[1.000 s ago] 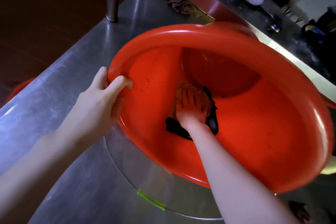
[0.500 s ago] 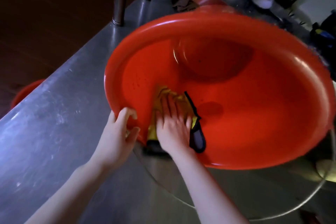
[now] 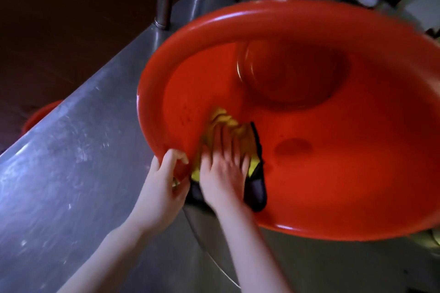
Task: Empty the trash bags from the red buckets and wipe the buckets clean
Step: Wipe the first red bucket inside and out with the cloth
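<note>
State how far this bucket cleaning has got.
Done: no trash bag shows in the bucket. Under way: the left hand grips its rim while the right hand presses a yellow cloth on the inner wall. Left: specks beside the cloth; another red bucket past the counter.

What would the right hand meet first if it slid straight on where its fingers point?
Probably bare inner wall of the round red plastic bucket, beyond the yellow-and-black cloth under the right hand; depth unclear.

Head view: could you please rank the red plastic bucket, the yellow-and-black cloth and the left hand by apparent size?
1. The red plastic bucket, by far.
2-3. The yellow-and-black cloth and left hand look alike; the right hand hides part of the cloth, so unranked.
</note>
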`<action>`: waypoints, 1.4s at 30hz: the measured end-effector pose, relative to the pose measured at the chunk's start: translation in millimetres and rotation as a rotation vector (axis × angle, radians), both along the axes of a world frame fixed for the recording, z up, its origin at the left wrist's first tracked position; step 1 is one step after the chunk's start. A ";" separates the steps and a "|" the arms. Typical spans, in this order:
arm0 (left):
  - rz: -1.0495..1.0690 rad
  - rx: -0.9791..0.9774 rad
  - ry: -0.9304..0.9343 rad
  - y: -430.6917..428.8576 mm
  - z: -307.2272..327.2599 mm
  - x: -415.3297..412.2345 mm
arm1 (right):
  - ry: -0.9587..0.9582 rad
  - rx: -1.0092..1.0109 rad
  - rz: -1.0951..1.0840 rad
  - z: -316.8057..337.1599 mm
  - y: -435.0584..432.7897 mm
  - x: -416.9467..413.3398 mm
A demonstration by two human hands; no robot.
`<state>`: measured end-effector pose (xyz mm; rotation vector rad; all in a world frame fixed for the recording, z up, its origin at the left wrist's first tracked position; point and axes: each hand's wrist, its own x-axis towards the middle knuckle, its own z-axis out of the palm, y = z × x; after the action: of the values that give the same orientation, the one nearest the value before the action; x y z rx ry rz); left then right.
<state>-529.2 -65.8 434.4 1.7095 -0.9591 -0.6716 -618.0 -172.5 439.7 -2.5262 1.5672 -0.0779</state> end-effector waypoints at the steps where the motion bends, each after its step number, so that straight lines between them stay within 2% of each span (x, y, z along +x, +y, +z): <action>1: -0.019 -0.010 -0.015 0.7 -0.1 0.3 | -0.021 -0.005 -0.004 -0.1 14.8 -3.4; 3: -0.030 -0.023 -0.023 1.5 -1.5 2.4 | -0.011 0.005 -0.011 -0.5 10.6 -3.8; 6: 0.005 -0.015 -0.012 -0.6 -2.5 3.0 | 0.036 -0.017 -0.052 -3.2 -47.6 11.3; 10: 0.023 -0.019 0.015 4.8 2.8 -4.0 | 0.070 0.123 -0.089 -2.7 -127.3 43.5; 12: 0.061 -0.031 -0.120 12.4 12.5 6.7 | 0.069 0.126 -0.082 -5.8 -139.6 48.8; 15: 0.167 -0.107 -0.490 15.0 42.9 44.9 | 0.088 0.089 -0.065 -11.7 -139.8 46.0; 17: 0.142 -0.176 -0.690 10.0 63.2 67.4 | 0.082 0.097 -0.058 -9.8 -141.5 46.9; 19: 0.140 -0.152 -0.776 2.3 71.5 77.3 | 0.128 0.095 -0.011 -6.5 -142.4 43.2; 22: 0.132 -0.071 -0.576 -0.3 60.2 70.2 | 0.213 0.055 -0.019 -2.9 -142.0 16.0; 26: 0.064 -0.056 -0.308 4.7 28.5 29.3 | 0.317 -0.052 -0.057 9.8 -142.3 -33.2; 28: 0.056 -0.050 -0.249 4.1 19.3 13.4 | 0.374 -0.072 -0.030 14.9 -145.5 -42.5; 31: 0.075 -0.015 -0.177 -2.7 11.1 13.8 | 0.369 0.032 -0.014 15.3 -129.4 -32.2; 35: 0.063 0.088 -0.059 -6.1 8.9 26.5 | 0.179 0.021 0.134 8.4 -46.0 -4.8; 38: 0.022 0.093 -0.002 0.4 12.1 33.5 | 0.103 -0.020 0.152 11.3 -3.7 3.3; 42: -0.025 0.061 0.032 -1.6 16.1 31.7 | 0.247 -0.050 0.158 3.6 -61.4 -9.8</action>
<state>-497.5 -67.5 450.5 1.7378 -0.9476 -0.7495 -627.7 -233.8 443.4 -2.7784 1.4533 0.2259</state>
